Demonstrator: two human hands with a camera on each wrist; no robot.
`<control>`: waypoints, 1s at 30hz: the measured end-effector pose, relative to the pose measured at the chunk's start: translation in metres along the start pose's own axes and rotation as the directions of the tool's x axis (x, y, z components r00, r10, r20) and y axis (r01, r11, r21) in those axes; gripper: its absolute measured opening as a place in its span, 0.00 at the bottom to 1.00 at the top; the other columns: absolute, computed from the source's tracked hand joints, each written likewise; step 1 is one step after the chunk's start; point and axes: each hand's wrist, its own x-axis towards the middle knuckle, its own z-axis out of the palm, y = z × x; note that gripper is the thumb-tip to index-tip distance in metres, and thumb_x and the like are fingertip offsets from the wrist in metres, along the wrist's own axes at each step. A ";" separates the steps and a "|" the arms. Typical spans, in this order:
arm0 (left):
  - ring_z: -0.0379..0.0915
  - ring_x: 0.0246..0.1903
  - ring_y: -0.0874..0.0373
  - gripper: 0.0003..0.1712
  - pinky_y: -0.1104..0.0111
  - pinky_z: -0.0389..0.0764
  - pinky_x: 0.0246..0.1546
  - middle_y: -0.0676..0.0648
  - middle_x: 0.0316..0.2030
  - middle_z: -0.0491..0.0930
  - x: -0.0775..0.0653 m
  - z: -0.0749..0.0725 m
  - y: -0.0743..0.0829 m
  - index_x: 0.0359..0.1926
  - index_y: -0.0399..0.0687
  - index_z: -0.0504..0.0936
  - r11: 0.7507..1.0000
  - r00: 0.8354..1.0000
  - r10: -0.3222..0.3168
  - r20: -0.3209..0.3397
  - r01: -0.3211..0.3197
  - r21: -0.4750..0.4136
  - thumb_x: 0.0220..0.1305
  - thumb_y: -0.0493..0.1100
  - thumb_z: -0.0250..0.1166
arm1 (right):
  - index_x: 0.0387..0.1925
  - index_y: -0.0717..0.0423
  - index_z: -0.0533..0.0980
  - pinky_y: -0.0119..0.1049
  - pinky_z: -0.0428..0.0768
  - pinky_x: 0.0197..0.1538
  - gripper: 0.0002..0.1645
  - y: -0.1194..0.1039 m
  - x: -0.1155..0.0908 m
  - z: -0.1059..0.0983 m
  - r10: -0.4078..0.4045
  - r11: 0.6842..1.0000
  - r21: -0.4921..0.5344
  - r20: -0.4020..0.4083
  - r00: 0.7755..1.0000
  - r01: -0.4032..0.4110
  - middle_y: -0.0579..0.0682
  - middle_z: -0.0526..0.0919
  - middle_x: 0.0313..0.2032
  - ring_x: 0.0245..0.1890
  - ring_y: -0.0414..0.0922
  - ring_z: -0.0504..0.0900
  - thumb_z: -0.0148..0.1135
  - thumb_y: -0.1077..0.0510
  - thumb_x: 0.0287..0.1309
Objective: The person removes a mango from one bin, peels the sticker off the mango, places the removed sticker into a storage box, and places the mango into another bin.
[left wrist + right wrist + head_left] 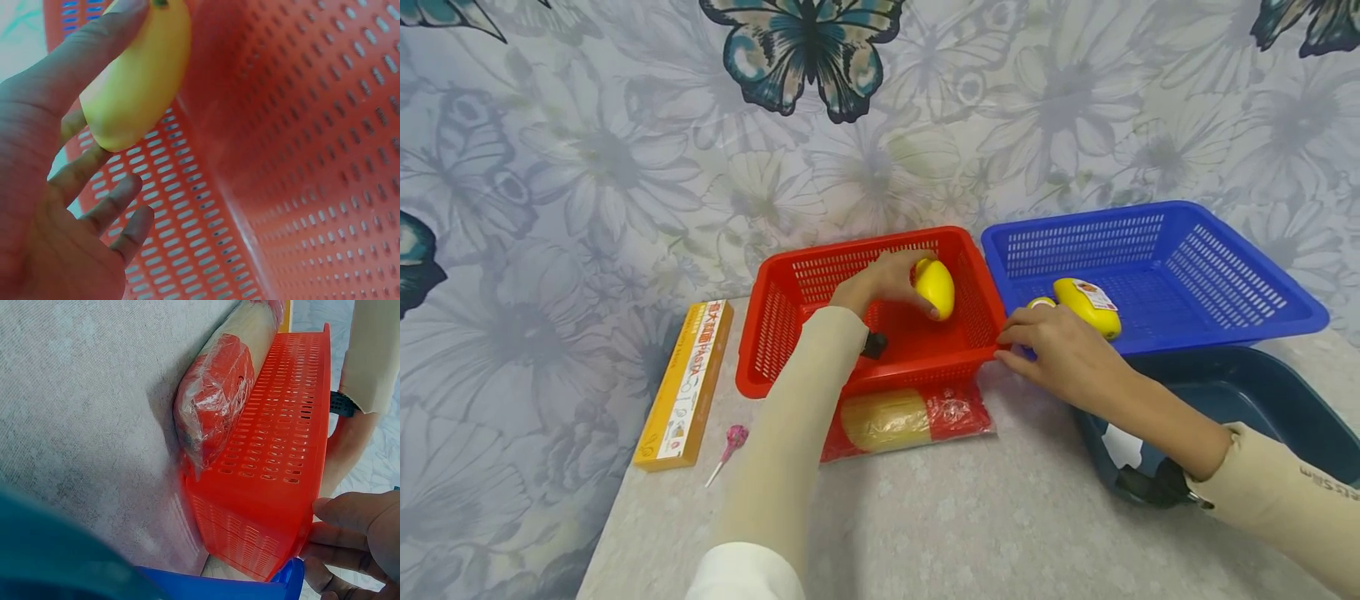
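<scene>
grey-white floral wall covering (617, 167) across upper frame, teal butterfly motif (809, 42) at top centre, pale tabletop (970, 525) along bottom

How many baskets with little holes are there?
2. The red basket is in the middle, with the left hand reaching into it. The blue basket is just to its right, near the wall. I see no others.

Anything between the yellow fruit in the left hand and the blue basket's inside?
Yes: the red basket's side wall and the blue basket's adjoining rim lie between. The right hand holds the red basket's near corner, apparently off the direct path.
</scene>
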 end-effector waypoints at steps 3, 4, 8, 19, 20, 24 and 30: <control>0.51 0.69 0.45 0.57 0.44 0.62 0.67 0.47 0.68 0.64 0.001 0.008 0.000 0.76 0.63 0.60 1.000 0.999 -0.026 0.028 0.026 0.009 0.48 0.58 0.80 | 0.38 0.58 0.87 0.43 0.83 0.44 0.12 -0.001 0.000 0.001 -0.017 1.000 -0.006 -0.004 1.000 0.017 0.50 0.86 0.36 0.38 0.47 0.82 0.77 0.58 0.52; 0.50 0.69 0.45 0.57 0.44 0.63 0.66 0.47 0.68 0.63 0.002 0.010 0.000 0.76 0.65 0.59 0.999 0.998 -0.042 0.037 0.042 0.005 0.48 0.58 0.79 | 0.38 0.58 0.87 0.43 0.83 0.44 0.12 -0.001 -0.001 0.001 -0.024 1.000 -0.008 -0.007 1.000 0.024 0.50 0.86 0.36 0.37 0.48 0.82 0.77 0.58 0.52; 0.44 0.71 0.47 0.58 0.43 0.65 0.64 0.47 0.72 0.56 0.002 0.017 0.001 0.78 0.68 0.56 0.998 0.997 -0.058 0.050 0.057 0.020 0.50 0.59 0.78 | 0.38 0.58 0.87 0.44 0.83 0.44 0.12 0.000 -0.002 0.001 -0.032 0.999 -0.011 -0.013 0.999 0.032 0.50 0.85 0.36 0.37 0.48 0.82 0.78 0.59 0.51; 0.44 0.72 0.42 0.63 0.44 0.52 0.71 0.49 0.77 0.47 0.000 0.021 0.005 0.80 0.57 0.49 0.983 0.999 0.030 0.017 -0.033 0.181 0.51 0.65 0.75 | 0.38 0.59 0.87 0.42 0.83 0.43 0.12 -0.002 -0.007 0.003 -0.036 0.999 0.001 -0.015 0.999 0.036 0.50 0.85 0.35 0.36 0.46 0.81 0.78 0.59 0.51; 0.46 0.71 0.43 0.63 0.45 0.54 0.70 0.48 0.77 0.49 -0.001 0.020 0.005 0.80 0.56 0.49 0.984 0.999 0.033 0.011 -0.034 0.174 0.51 0.65 0.75 | 0.38 0.59 0.87 0.42 0.83 0.43 0.12 -0.002 -0.006 0.004 -0.035 0.999 0.002 -0.015 0.999 0.035 0.50 0.85 0.35 0.36 0.46 0.81 0.78 0.59 0.51; 0.46 0.72 0.42 0.59 0.47 0.58 0.70 0.45 0.75 0.53 -0.006 0.010 0.007 0.79 0.54 0.51 0.990 0.999 0.052 -0.010 -0.051 0.129 0.55 0.63 0.73 | 0.38 0.59 0.87 0.43 0.83 0.43 0.12 -0.001 -0.004 0.004 -0.034 0.999 0.000 -0.013 0.999 0.034 0.50 0.85 0.36 0.37 0.47 0.81 0.78 0.59 0.51; 0.46 0.74 0.46 0.50 0.47 0.58 0.70 0.45 0.74 0.57 -0.020 -0.006 0.008 0.77 0.54 0.58 0.997 0.997 0.069 -0.044 -0.067 0.046 0.60 0.61 0.70 | 0.38 0.59 0.87 0.44 0.83 0.44 0.12 0.001 0.000 0.001 -0.044 0.999 0.003 -0.017 0.999 0.044 0.50 0.85 0.36 0.37 0.47 0.82 0.78 0.60 0.51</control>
